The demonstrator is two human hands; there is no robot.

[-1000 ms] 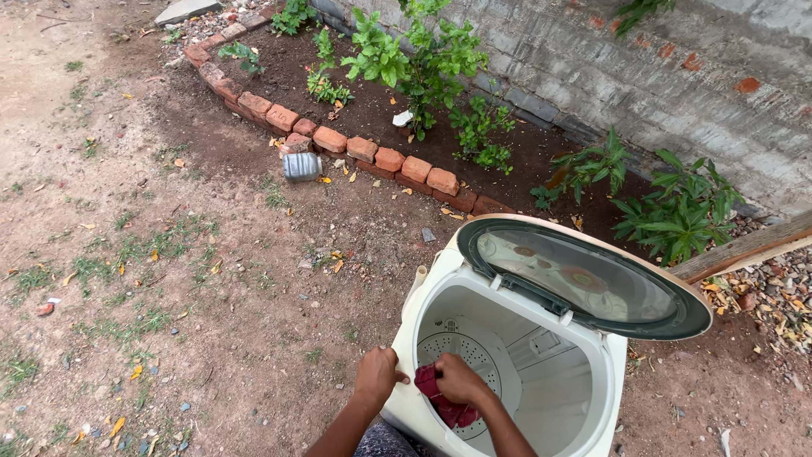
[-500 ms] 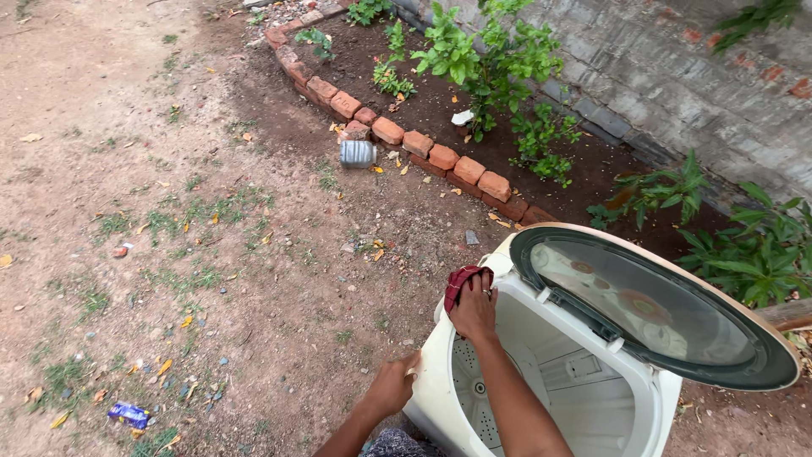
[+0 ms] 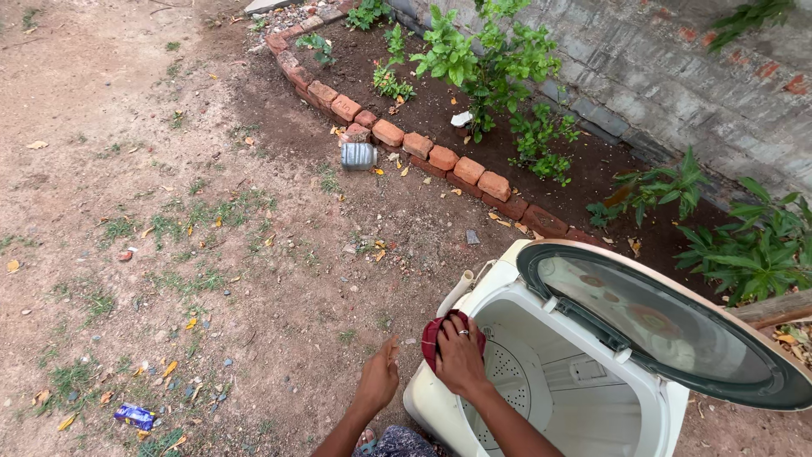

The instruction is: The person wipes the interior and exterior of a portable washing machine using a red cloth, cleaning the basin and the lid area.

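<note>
A white top-loading washing machine (image 3: 499, 292) stands on bare ground with its round glass lid (image 3: 668, 326) swung open. My right hand (image 3: 461, 360) presses a dark red cloth (image 3: 433, 332) against the machine's front left rim; a ring shows on one finger. My left hand (image 3: 378, 381) hovers just left of the machine's outer wall, fingers apart, holding nothing. The drum's perforated bottom (image 3: 507, 381) is visible inside.
A curved row of red bricks (image 3: 440, 158) borders a soil bed with green plants (image 3: 482, 59) below a brick wall (image 3: 677, 76). A metal can (image 3: 358, 156) lies by the bricks. A blue wrapper (image 3: 135, 415) lies on the dirt. A wooden plank (image 3: 774, 309) sits at right.
My right hand slid the red cloth from the rim's far left corner toward me along the front rim. My left hand has come off the machine's side.
</note>
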